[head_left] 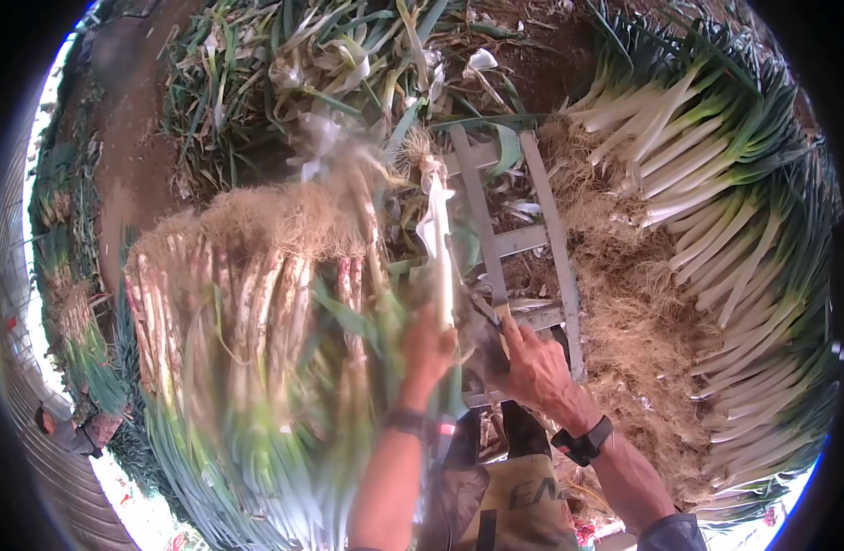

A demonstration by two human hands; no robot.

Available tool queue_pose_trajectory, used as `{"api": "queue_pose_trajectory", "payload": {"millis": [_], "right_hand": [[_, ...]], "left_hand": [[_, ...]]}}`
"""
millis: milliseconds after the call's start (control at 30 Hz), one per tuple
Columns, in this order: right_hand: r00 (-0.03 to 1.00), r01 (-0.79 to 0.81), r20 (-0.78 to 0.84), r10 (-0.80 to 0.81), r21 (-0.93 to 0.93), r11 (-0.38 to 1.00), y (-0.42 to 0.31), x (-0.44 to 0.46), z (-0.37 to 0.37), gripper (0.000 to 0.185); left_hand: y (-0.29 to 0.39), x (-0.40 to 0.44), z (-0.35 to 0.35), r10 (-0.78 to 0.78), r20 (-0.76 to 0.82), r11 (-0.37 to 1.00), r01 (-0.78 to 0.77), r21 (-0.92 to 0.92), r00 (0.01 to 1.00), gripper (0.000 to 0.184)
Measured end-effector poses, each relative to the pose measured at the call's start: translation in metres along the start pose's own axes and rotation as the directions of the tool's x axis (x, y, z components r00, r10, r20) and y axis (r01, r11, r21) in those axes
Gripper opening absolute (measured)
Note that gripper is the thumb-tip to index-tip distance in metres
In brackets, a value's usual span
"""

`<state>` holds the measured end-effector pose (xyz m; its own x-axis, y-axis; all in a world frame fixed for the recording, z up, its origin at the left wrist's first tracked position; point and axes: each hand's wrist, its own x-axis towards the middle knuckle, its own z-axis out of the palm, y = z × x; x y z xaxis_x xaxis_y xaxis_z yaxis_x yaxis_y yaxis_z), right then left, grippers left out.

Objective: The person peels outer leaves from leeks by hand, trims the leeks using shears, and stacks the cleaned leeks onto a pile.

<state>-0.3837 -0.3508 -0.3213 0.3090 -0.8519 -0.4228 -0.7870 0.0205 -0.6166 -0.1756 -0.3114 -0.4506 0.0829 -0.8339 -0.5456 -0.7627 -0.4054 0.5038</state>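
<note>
A leek (441,248) with a bare white shank stands roots-up, its root tuft at the top and a strip of loose skin hanging at its side. My left hand (426,354) is closed around its lower part, slightly blurred. To the right, my right hand (539,367) is closed on a thin dark tool (484,310), possibly a knife, its form mostly hidden by fingers and blur. This hand is beside the leek, apart from its white shank. Left of my left hand lie several unpeeled leeks (257,303) with brownish skins and root tufts.
A metal frame (555,239) stands in front of me. Peeled white leeks (688,184) are piled along the right, roots inward. Stripped leaves (257,83) cover the ground ahead. Another person (64,427) is at the far left.
</note>
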Motion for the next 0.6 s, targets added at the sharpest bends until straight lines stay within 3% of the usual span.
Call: {"api": "queue_pose_trajectory", "payload": {"millis": [100,167,267,333,400,467,567,600], "right_hand": [[0.997,0.066,-0.045,-0.068,-0.032,0.997,0.006,0.019,-0.001,0.054],[0.998,0.053,-0.025,-0.054,-0.049,0.997,0.011,0.035,0.0,0.066],[1.0,0.025,-0.003,-0.025,-0.053,0.998,0.005,0.058,-0.013,0.068],[1.0,0.012,-0.006,-0.012,-0.065,0.998,0.005,0.073,-0.019,0.066],[1.0,0.006,-0.024,-0.008,-0.092,0.996,0.008,0.085,-0.019,0.066],[0.999,0.014,-0.034,-0.016,-0.066,0.998,0.009,0.085,-0.025,0.054],[0.997,0.071,-0.041,-0.071,0.008,0.997,0.013,0.065,-0.035,0.05],[0.994,0.1,-0.04,-0.098,0.038,0.994,0.015,0.05,-0.037,0.051]], "left_hand": [[0.004,0.001,0.002,-0.032,0.0,0.998,0.031,0.046,1.0,0.053],[0.004,0.0,0.004,-0.003,-0.044,0.997,0.006,0.074,0.999,0.053],[0.045,0.005,-0.025,-0.238,0.062,0.967,0.243,-0.077,0.969,0.043],[0.013,0.01,0.002,-0.021,-0.049,0.996,0.025,0.088,0.999,0.036],[0.009,0.013,0.0,0.131,-0.022,0.968,-0.123,0.22,0.991,0.036],[0.011,0.015,-0.01,0.192,0.118,0.931,-0.219,0.291,0.974,0.041],[0.04,0.017,-0.028,-0.092,0.027,0.996,0.092,0.011,0.995,0.039],[0.042,0.017,-0.028,-0.119,0.037,0.993,0.119,-0.012,0.992,0.037]]}}
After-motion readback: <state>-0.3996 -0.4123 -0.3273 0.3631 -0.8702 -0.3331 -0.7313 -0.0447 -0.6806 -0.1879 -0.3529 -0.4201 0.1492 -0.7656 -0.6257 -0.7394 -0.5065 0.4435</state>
